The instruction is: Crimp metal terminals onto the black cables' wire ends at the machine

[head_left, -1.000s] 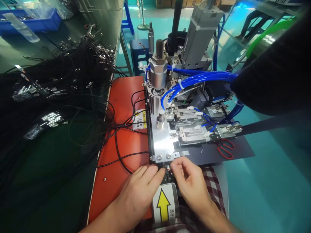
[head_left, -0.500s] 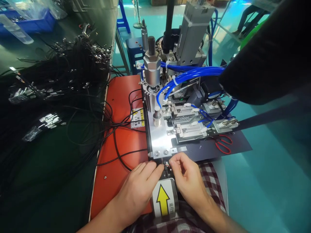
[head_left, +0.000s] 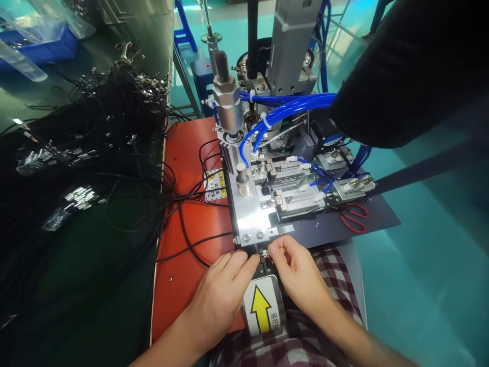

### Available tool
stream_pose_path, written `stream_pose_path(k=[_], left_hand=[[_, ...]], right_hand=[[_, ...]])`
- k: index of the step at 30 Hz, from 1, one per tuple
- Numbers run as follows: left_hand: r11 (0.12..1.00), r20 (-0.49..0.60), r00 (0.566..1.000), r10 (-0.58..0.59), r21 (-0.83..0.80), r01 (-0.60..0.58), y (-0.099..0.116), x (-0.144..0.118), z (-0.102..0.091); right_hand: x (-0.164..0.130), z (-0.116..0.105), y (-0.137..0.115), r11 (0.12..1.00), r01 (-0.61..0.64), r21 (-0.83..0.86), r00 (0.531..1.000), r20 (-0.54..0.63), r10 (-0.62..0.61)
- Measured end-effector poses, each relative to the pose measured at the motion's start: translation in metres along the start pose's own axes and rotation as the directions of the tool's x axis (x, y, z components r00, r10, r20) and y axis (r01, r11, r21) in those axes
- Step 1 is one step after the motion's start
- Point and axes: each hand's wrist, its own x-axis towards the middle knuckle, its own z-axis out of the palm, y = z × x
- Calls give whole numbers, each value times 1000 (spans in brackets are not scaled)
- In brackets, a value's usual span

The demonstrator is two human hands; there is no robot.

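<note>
A small connector end [head_left: 264, 253] with thin red wires sits in the dark slot of the fixture, just below the front edge of the machine's silver plate [head_left: 250, 214] and just above the yellow arrow label [head_left: 263, 308]. It is tiny and partly hidden, so its exact shape cannot be told. The left hand [head_left: 221, 290] pinches it from the left of the slot, the right hand [head_left: 296, 272] from the right, fingertips almost meeting over it.

Orange mat [head_left: 191, 153] free L of machine [head_left: 260, 168]; black cables [head_left: 114, 153] crowd beyond.
</note>
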Motion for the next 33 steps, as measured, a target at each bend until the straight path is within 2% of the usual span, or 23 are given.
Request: stream_pose_path(k=[3, 6, 11, 14, 16, 18, 20, 22, 23, 24, 26, 27, 28, 30, 33], left_hand=[[1000, -6, 1000, 5, 18, -5, 0, 3, -1], [1000, -6, 1000, -1, 25, 1, 1, 4, -3], [1000, -19, 1000, 5, 4, -5, 2, 5, -6], [1000, -19, 1000, -13, 2, 13, 3, 5, -6], [1000, -10, 1000, -21, -3, 21, 3, 4, -5], [1000, -9, 1000, -20, -20, 20, 2, 3, -5], [999, -4, 1000, -19, -38, 19, 2, 2, -4], [999, 1, 1000, -19, -43, 19, 1, 1, -3], [999, 4, 1000, -18, -43, 19, 0, 0, -2], [999, 7, 1000, -17, -41, 17, 0, 0, -2], [999, 5, 1000, -8, -33, 8, -1, -1, -1], [1000, 6, 1000, -4, -26, 4, -1, -2, -1], [1000, 10, 1000, -1, -17, 2, -2, -2, -1], [1000, 25, 1000, -1, 1, 1, -1, -3, -1], [1000, 63, 998, -13, 28, 11, 0, -4, -1]], right_hand=[[4, -2, 3, 980, -102, 169, 992, 94, 87], [4, -6, 8, 908, -236, 346, 961, 221, 165], [-10, -3, 4, 874, -258, 412, 957, 233, 173], [-19, 1, 8, 945, -120, 304, 990, 103, 93], [-20, 1, 12, 988, 56, 143, 998, -21, -53], [-20, -3, 13, 968, 246, -54, 966, -65, -249], [-18, -8, 9, 882, 415, -222, 902, -25, -431], [-15, -12, 2, 820, 493, -291, 859, 15, -511], [-14, -13, -1, 834, 479, -274, 869, 13, -495], [-12, -13, -3, 877, 427, -218, 899, -4, -438], [-9, -11, -5, 974, 227, -13, 974, -12, -227], [-7, -10, -4, 989, 107, 102, 994, 16, -110], [-6, -8, -2, 979, 0, 202, 998, 58, -12], [-3, -6, 2, 930, -149, 335, 984, 148, 104], [1, -5, 7, 882, -222, 415, 966, 215, 142]])
